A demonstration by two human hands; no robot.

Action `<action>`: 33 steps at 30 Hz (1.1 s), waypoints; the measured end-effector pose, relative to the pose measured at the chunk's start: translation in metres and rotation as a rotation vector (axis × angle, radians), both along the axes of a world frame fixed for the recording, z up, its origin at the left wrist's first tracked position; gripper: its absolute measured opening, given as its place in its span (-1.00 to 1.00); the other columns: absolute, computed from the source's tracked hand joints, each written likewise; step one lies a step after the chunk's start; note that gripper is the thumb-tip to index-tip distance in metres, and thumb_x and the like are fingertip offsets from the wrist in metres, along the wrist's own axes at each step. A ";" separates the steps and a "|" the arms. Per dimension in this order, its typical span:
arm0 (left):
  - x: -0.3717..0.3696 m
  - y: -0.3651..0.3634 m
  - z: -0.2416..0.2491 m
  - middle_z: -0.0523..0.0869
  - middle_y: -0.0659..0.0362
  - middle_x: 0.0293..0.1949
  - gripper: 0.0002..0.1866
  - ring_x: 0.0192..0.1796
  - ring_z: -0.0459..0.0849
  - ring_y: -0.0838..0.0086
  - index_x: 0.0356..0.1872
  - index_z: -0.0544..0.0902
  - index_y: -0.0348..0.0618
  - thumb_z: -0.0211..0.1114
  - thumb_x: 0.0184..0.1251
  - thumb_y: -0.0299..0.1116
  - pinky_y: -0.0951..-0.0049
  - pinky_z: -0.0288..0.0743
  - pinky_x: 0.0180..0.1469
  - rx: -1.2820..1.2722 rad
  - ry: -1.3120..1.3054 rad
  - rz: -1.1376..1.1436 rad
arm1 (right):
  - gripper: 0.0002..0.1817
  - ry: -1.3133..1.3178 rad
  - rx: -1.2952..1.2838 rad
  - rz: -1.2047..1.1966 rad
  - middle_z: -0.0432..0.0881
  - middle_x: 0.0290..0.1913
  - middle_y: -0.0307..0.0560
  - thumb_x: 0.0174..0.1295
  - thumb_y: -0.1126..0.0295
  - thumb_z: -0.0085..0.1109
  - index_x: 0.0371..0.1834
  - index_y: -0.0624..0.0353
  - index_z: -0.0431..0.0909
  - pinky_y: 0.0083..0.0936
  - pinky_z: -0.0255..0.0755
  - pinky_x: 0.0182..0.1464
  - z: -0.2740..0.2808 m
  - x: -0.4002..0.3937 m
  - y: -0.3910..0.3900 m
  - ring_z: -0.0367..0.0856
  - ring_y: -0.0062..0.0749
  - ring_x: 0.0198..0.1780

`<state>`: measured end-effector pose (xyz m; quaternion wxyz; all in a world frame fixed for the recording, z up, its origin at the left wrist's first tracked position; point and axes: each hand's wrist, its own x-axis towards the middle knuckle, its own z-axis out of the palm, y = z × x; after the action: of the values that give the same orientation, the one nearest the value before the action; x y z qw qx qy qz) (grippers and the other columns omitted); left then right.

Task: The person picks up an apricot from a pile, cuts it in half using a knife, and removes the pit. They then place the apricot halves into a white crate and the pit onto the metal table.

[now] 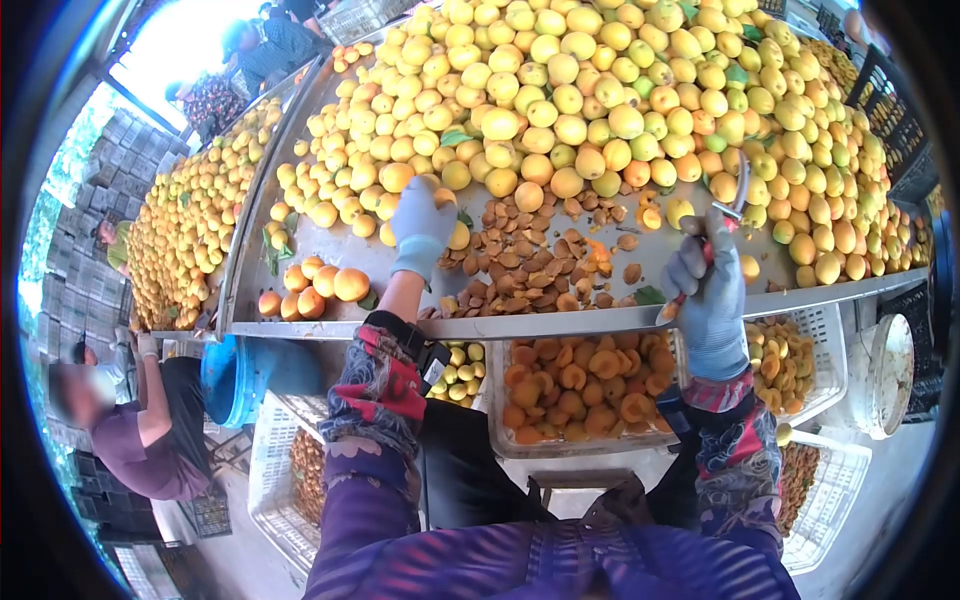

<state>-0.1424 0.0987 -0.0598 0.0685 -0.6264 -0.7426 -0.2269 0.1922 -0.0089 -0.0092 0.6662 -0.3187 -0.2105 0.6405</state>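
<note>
My left hand (421, 222), in a grey-blue glove, reaches to the near edge of the apricot heap (570, 95). Its fingers curl around a yellow apricot (444, 197), partly hidden by the glove. My right hand (708, 290), gloved alike, is closed on a curved knife (742, 183) with a reddish handle, its blade pointing up over the metal table (640, 322). Between my hands lie many brown apricot pits (530, 255) and bits of orange pulp. Several orange apricots (325, 283) sit in a group left of my left hand.
Below the table edge stands a crate of pitted apricot halves (590, 385), with a crate of yellow fruit (780, 365) to its right. White baskets of pits (275, 470) flank my legs. A blue bucket (235, 380) and a seated person (150, 430) are left; a white bucket (885, 375) is right.
</note>
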 end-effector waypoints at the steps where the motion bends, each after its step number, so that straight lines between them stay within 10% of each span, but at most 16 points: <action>1: -0.002 -0.002 0.000 0.66 -0.01 -0.29 -0.63 -0.24 0.67 0.20 -0.06 0.49 -0.21 0.27 0.15 -0.26 0.27 0.55 -0.20 0.078 -0.282 -0.034 | -0.64 -0.027 0.011 0.009 0.18 -0.66 -0.40 0.35 0.04 0.03 -0.26 0.15 0.46 -0.63 0.07 -0.62 0.003 0.000 -0.003 0.13 -0.66 -0.71; 4: 0.004 -0.017 0.036 0.66 0.13 -0.27 -0.60 -0.29 0.64 0.33 0.08 0.48 -0.15 0.22 0.20 -0.34 0.32 0.54 -0.22 -0.022 -1.500 -0.206 | -0.62 -0.066 0.024 0.041 0.26 -0.64 -0.36 0.34 0.02 0.04 -0.25 0.17 0.46 -0.61 0.14 -0.62 0.007 -0.002 -0.007 0.18 -0.65 -0.71; 7: 0.035 -0.048 0.053 0.64 0.08 -0.19 -0.61 -0.21 0.63 0.34 0.11 0.48 -0.13 0.23 0.27 -0.31 0.35 0.54 -0.18 -0.060 -2.078 -0.643 | -0.60 -0.130 0.019 0.094 0.41 -0.60 -0.29 0.36 0.02 -0.02 -0.16 0.19 0.46 -0.64 0.20 -0.68 0.010 -0.010 -0.011 0.29 -0.62 -0.72; 13: 0.106 -0.089 0.065 0.61 0.01 -0.04 -0.56 -0.03 0.62 0.28 0.18 0.41 -0.21 0.20 0.37 -0.24 0.20 0.51 0.05 -0.041 -1.988 -0.899 | -0.63 -0.531 0.166 0.287 0.46 -0.57 -0.27 0.41 0.05 -0.12 -0.15 0.15 0.46 -0.69 0.19 -0.68 0.010 -0.020 -0.028 0.35 -0.64 -0.70; 15: 0.121 -0.096 0.064 0.60 0.00 -0.01 -0.56 -0.01 0.62 0.28 0.20 0.39 -0.23 0.19 0.38 -0.26 0.19 0.49 0.09 -0.080 -2.017 -0.921 | -0.65 -0.161 0.511 0.390 0.43 -0.59 -0.32 0.43 0.08 -0.13 -0.14 0.15 0.47 -0.71 0.18 -0.61 -0.018 -0.030 -0.022 0.33 -0.69 -0.66; 18: 0.134 -0.105 0.064 0.58 0.03 0.02 -0.51 0.03 0.59 0.31 0.23 0.35 -0.29 0.20 0.38 -0.28 0.23 0.46 0.15 -0.105 -2.008 -0.946 | -0.67 -0.588 0.315 0.444 0.38 -0.63 -0.35 0.45 0.12 -0.13 -0.19 0.16 0.46 -0.71 0.17 -0.56 0.020 -0.027 -0.041 0.31 -0.72 -0.63; 33: 0.139 -0.115 0.063 0.52 0.18 -0.06 -0.51 -0.05 0.51 0.52 0.21 0.33 -0.22 0.21 0.37 -0.22 0.52 0.44 -0.02 -0.192 -1.777 -0.939 | -0.73 -0.389 0.336 0.355 0.32 -0.65 -0.43 0.46 0.20 -0.10 -0.17 0.18 0.47 -0.76 0.13 -0.61 0.004 -0.047 -0.032 0.27 -0.79 -0.66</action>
<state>-0.0035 -0.0163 0.0030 -0.6567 -0.4623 -0.2179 -0.5546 0.1456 -0.0407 -0.0050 0.5345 -0.2788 -0.4895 0.6300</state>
